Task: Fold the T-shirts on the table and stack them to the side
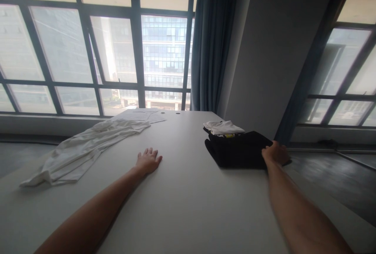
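Observation:
My left hand (149, 161) lies palm down on the white table (182, 207), its fingers spread and nothing in them. At the table's right side, my right hand (275, 153) grips the right edge of a folded black garment (237, 152); some of its fingers are hidden. Just behind that garment lies a small folded white garment (223, 127), with a bit of yellow and black showing beneath it. A long, wrinkled white garment (96, 140) stretches along the left side of the table, apart from my left hand.
Two small dark round holes (178, 113) sit near the table's far edge. Beyond it stand large framed windows (114, 50), a blue curtain (213, 42) and a grey pillar (270, 42). Grey floor (323, 171) shows past the table's right edge.

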Tool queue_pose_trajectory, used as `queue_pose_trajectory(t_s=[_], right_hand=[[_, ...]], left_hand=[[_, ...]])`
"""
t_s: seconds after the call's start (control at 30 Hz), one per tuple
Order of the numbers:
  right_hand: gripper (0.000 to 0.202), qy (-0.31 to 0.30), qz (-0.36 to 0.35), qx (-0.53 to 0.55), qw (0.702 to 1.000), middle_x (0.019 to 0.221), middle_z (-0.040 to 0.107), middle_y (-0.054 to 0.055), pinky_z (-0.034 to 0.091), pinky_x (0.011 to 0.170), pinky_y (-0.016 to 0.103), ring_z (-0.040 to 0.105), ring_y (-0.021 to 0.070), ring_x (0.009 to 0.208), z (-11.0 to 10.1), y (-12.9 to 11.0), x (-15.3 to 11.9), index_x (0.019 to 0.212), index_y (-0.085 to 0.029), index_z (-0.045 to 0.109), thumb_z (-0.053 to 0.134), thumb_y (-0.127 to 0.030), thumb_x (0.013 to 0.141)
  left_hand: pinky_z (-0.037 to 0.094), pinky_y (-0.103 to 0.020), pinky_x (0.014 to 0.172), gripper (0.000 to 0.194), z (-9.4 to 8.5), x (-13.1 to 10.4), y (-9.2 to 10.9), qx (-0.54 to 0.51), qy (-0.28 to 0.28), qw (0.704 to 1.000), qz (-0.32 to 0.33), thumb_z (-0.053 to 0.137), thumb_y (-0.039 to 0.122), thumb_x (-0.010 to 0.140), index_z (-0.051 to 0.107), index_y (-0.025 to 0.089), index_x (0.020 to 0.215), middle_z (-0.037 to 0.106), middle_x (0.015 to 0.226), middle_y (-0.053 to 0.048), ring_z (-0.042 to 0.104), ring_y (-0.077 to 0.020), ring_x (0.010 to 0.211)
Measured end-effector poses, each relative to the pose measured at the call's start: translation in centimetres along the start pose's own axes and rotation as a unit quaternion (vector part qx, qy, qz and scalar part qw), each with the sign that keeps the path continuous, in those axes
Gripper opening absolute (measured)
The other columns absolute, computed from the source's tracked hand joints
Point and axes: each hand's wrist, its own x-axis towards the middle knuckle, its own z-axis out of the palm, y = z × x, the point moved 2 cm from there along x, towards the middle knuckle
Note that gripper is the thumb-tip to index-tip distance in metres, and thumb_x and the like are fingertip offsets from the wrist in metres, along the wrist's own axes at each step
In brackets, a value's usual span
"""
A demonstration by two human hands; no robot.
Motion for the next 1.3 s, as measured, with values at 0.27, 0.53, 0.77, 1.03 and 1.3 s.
queue_pose_trajectory(t_s=[0.27, 0.53, 0.77, 1.03, 1.3], right_hand=[[0.056, -0.117, -0.165, -0.045, 0.978, 0.138, 0.053, 0.021, 0.036, 0.103, 0.05, 0.05, 0.0346, 0.127, 0.3, -8.5, -2.9, 0.138, -0.018, 0.055, 0.038, -0.052, 0.096], [0.052, -0.225, -0.368, -0.084, 0.898, 0.141, 0.051, 0.017, 0.043, 0.097, 0.039, 0.054, 0.0309, 0.121, 3.5, -18.4, -14.1, 0.141, -0.021, 0.052, 0.055, -0.037, 0.092], [0.037, -0.181, -0.347, -0.057, 0.918, 0.134, 0.053, 0.015, 0.043, 0.096, 0.035, 0.055, 0.0277, 0.118, 4.0, -16.7, -12.5, 0.127, -0.023, 0.063, 0.049, -0.025, 0.093], [0.055, -0.163, -0.242, 0.03, 0.956, 0.121, 0.065, 0.019, 0.047, 0.092, 0.031, 0.063, 0.0273, 0.112, 5.5, -15.4, -9.7, 0.132, -0.009, 0.055, 0.063, -0.041, 0.088], [0.043, -0.205, -0.233, 0.063, 0.949, 0.103, 0.075, 0.013, 0.052, 0.086, 0.03, 0.069, 0.0283, 0.102, 6.6, -13.8, -6.6, 0.101, -0.016, 0.076, 0.079, -0.047, 0.071]], left_hand=[[0.022, -0.061, 0.112, 0.065, 0.3, 0.1, -0.1, 0.0, -0.006, 1.0, 0.0, 0.024, 0.054, 0.096, 0.041, 0.019, 0.147, 0.027, 0.16, -0.018, 0.023, -0.0347, 0.147], [0.022, -0.061, 0.112, 0.066, 0.1, -0.1, 0.0, -0.002, -0.008, 1.0, 0.002, 0.024, 0.054, 0.096, 0.041, 0.018, 0.148, 0.027, 0.16, -0.018, 0.023, -0.0344, 0.148], [0.022, -0.06, 0.112, 0.064, -0.1, -0.2, 0.1, 0.002, -0.009, 1.0, 0.001, 0.024, 0.054, 0.096, 0.042, 0.019, 0.147, 0.027, 0.16, -0.018, 0.023, -0.0342, 0.148], [0.022, -0.06, 0.112, 0.064, 0.2, -0.1, 0.0, 0.006, -0.006, 1.0, 0.003, 0.022, 0.054, 0.098, 0.041, 0.018, 0.147, 0.026, 0.161, -0.018, 0.021, -0.0344, 0.148], [0.021, -0.059, 0.113, 0.064, 0.0, -0.3, 0.1, 0.006, -0.011, 1.0, 0.0, 0.022, 0.054, 0.098, 0.04, 0.018, 0.148, 0.025, 0.161, -0.017, 0.021, -0.0337, 0.148]])
